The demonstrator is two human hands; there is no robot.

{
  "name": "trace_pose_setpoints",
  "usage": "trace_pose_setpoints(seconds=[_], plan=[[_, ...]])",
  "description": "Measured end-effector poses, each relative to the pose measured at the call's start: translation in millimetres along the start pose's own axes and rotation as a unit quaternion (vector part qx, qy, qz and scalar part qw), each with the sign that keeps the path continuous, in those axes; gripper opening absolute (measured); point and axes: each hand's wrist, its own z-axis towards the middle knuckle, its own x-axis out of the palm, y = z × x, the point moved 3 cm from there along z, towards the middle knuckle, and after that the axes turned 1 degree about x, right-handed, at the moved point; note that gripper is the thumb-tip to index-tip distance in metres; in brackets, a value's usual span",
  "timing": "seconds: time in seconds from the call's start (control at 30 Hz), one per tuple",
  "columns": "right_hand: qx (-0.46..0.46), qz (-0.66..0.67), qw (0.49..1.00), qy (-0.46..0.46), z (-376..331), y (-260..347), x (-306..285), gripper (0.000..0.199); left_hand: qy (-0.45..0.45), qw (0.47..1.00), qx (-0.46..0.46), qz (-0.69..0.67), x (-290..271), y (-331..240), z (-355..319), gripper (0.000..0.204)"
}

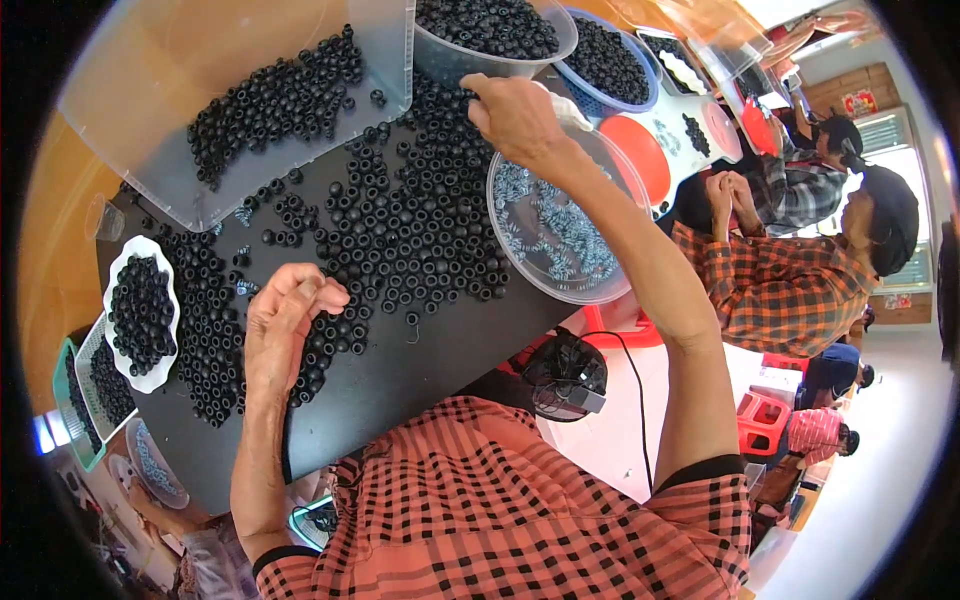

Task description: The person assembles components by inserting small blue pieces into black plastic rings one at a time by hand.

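Observation:
Over the dark table [400, 375], my left hand [288, 312] is closed, thumb and fingertips pressed together above a spread of small black ring-shaped pieces [400, 230]. Whatever it may hold is hidden or too small to make out. My right hand [520, 118] reaches to the far side of the pile, close below a clear tub of black pieces [490, 28]. Its fingers are curled in, and their contents do not show. Under my right forearm stands a clear round bowl [572, 298] with many small pale-blue coils that look like springs.
A large clear bin [285, 50] lies tipped at far left, black pieces inside. White scalloped dish [162, 378] and green basket [68, 400] stand left. Beyond the right hand are a blue basket [645, 85] and red lid [640, 150]. A person in orange plaid [780, 285] sits right.

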Motion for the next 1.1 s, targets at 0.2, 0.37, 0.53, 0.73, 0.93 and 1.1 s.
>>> trace_pose_setpoints(seconds=[0.2,0.37,0.53,0.73,0.93,1.1], plan=[[-0.003,-0.069,0.990,0.126,12,3,17,0.025,0.003,1.000,-0.007,0.008,0,0,-1,0.014],[-0.017,0.005,0.995,0.100,11,-9,21,0.021,0.012,1.000,-0.007,0.005,0,1,0,0.015],[0.002,0.072,0.992,0.101,7,-6,12,0.019,0.014,1.000,-0.001,0.003,1,0,1,0.014],[0.042,0.204,0.978,0.023,12,10,-16,0.018,0.013,1.000,-0.003,0.015,-1,1,0,0.015],[0.090,0.216,0.959,-0.158,38,-9,-39,0.016,0.022,1.000,0.000,0.017,0,3,1,0.014],[0.051,0.257,0.964,-0.051,24,19,-14,0.016,0.022,1.000,0.002,0.012,-2,3,1,0.015]])
